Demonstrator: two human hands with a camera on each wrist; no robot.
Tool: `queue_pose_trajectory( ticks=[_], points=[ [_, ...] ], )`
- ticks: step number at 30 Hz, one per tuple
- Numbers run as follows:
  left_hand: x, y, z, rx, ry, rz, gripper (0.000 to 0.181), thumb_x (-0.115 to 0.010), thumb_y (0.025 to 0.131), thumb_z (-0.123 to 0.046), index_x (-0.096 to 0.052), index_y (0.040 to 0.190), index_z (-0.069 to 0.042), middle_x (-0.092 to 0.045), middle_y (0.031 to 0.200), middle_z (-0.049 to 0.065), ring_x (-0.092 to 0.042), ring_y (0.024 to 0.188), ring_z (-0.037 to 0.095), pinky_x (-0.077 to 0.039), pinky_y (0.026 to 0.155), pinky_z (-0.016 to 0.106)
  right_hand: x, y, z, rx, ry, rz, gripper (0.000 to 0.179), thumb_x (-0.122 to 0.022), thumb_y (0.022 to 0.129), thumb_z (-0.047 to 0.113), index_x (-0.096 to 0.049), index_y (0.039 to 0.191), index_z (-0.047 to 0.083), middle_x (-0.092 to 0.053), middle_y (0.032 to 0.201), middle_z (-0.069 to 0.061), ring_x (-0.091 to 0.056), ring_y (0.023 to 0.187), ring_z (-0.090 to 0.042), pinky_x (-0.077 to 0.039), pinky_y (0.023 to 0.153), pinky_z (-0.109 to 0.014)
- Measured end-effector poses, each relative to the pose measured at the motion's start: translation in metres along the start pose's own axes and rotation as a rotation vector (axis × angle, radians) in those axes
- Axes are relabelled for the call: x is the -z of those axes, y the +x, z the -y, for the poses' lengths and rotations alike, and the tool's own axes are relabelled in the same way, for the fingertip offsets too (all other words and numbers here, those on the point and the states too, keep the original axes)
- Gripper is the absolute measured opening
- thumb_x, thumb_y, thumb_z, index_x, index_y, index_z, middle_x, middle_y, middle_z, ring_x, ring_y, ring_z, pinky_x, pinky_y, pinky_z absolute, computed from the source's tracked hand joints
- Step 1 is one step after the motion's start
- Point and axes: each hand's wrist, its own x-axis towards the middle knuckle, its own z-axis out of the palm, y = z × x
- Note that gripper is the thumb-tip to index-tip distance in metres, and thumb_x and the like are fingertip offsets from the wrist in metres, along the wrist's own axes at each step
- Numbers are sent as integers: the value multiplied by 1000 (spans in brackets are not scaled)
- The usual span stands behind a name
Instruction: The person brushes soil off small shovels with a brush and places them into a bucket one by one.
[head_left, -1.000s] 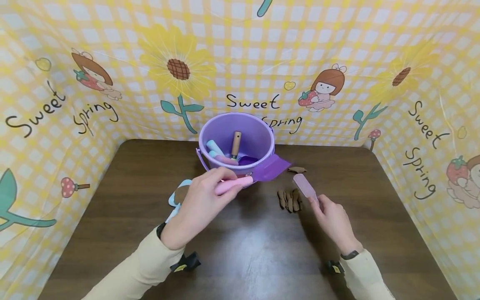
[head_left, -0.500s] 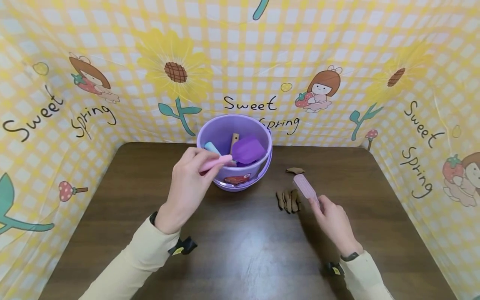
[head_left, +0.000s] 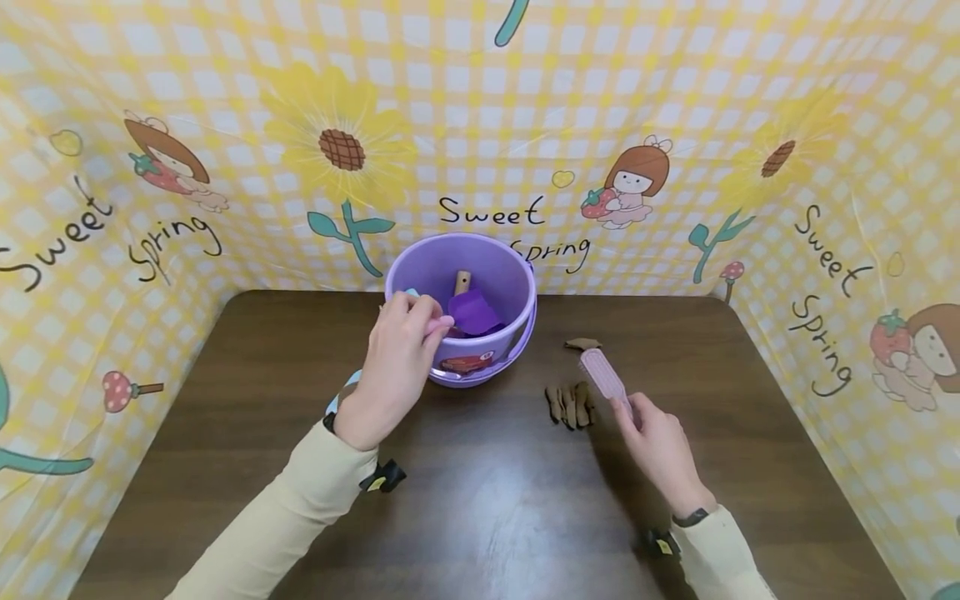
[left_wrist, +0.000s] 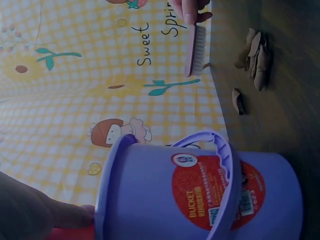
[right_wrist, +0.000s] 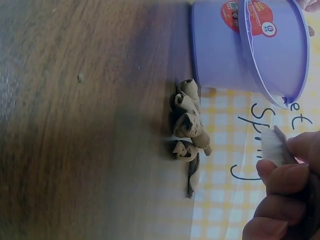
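My left hand [head_left: 397, 367] is at the near rim of a purple bucket [head_left: 498, 262], pinching the pink handle of a small shovel [head_left: 476, 313]. The shovel's purple blade is down inside the bucket; most of its handle is hidden by my fingers. In the left wrist view, the fingers overlap the bucket's rim. Over on the right, my right hand [head_left: 663, 446] grips a pale pink brush [head_left: 602, 375], held above the table. White bristles show on the brush in the right wrist view. Several curled brown pieces [head_left: 572, 405] lie just left of the brush, and another brown piece [head_left: 582, 343] lies farther back.
A wooden-handled tool [head_left: 462, 282] stands inside the bucket. The bucket's handle [head_left: 525, 333] hangs down at its right front. A light blue thing [head_left: 349, 385] lies on the dark wooden table [head_left: 465, 533], mostly behind my left hand. Patterned yellow cloth [head_left: 465, 100] rises around the back and sides.
My left hand has brought the shovel from in front of the bucket over the rim and lowered its blade inside. The right hand with the brush has stayed nearly still.
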Motion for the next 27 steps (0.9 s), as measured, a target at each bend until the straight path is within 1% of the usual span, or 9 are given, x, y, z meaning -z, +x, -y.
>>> queue_pose_trajectory(
  ticks=[2, 4, 6, 9, 13, 18, 20, 23, 27],
  points=[
    [-3, 2, 1, -16, 20, 27, 18, -75, 96, -13, -62, 94, 0, -56, 94, 21, -57, 89, 41, -48, 79, 51, -1, 0, 0, -2, 0, 4, 24, -63, 105, 27, -66, 96, 5, -50, 66, 1, -47, 57, -16, -35, 52, -33],
    [-5, 3, -1, -21, 52, 61, 15, -68, 101, -10, -60, 96, 1, -55, 95, 22, -57, 88, 41, -48, 79, 51, -1, 0, -1, -4, -2, 6, 24, -63, 105, 27, -65, 96, 5, -50, 66, 0, -47, 57, -17, -35, 52, -33],
    [-7, 4, -2, -15, 77, 92, 11, -61, 104, -7, -58, 100, 2, -54, 98, 24, -57, 88, 42, -49, 80, 51, -2, 0, -1, -4, -2, 8, 24, -63, 105, 27, -65, 96, 5, -49, 66, 0, -46, 57, -17, -35, 52, -33],
    [-9, 4, -5, -1, 98, 119, 8, -55, 104, -4, -55, 107, 3, -52, 102, 24, -55, 89, 42, -48, 82, 51, -1, -1, -1, -7, -3, 18, 24, -63, 105, 27, -64, 96, 4, -49, 66, 0, -46, 56, -16, -35, 51, -32],
    [-11, 3, -5, -1, 89, 124, 12, -60, 103, -3, -54, 111, 3, -51, 100, 21, -52, 91, 39, -46, 82, 49, 0, -1, -1, -15, -7, 43, 26, -63, 105, 28, -64, 98, 3, -48, 66, 0, -45, 56, -16, -34, 50, -31],
    [-12, 3, -4, -4, 82, 120, 16, -69, 98, -4, -58, 109, 2, -57, 97, 17, -53, 95, 38, -43, 81, 49, 1, -1, -1, -28, -19, 62, 27, -63, 105, 29, -65, 99, 3, -49, 66, 0, -45, 55, -15, -33, 50, -31],
    [-12, 2, -3, 7, 88, 112, 14, -70, 98, -6, -61, 108, 1, -60, 98, 17, -54, 96, 38, -42, 80, 49, 1, -1, -2, -28, -22, 60, 27, -63, 105, 29, -65, 99, 3, -49, 66, 0, -45, 56, -15, -34, 50, -31],
    [-12, -1, -2, 25, 91, 97, 13, -68, 101, -11, -66, 108, 0, -65, 103, 18, -55, 97, 39, -41, 80, 49, 0, -2, -2, -22, -20, 54, 26, -64, 105, 28, -65, 98, 3, -50, 67, 0, -45, 56, -15, -34, 51, -32],
    [-10, -4, 1, 37, 93, 73, 15, -66, 103, -14, -71, 110, -2, -66, 108, 17, -54, 97, 39, -39, 78, 49, 0, -2, -1, -17, -19, 51, 26, -64, 105, 28, -65, 97, 4, -50, 66, 0, -45, 56, -15, -34, 51, -32]
  ],
)
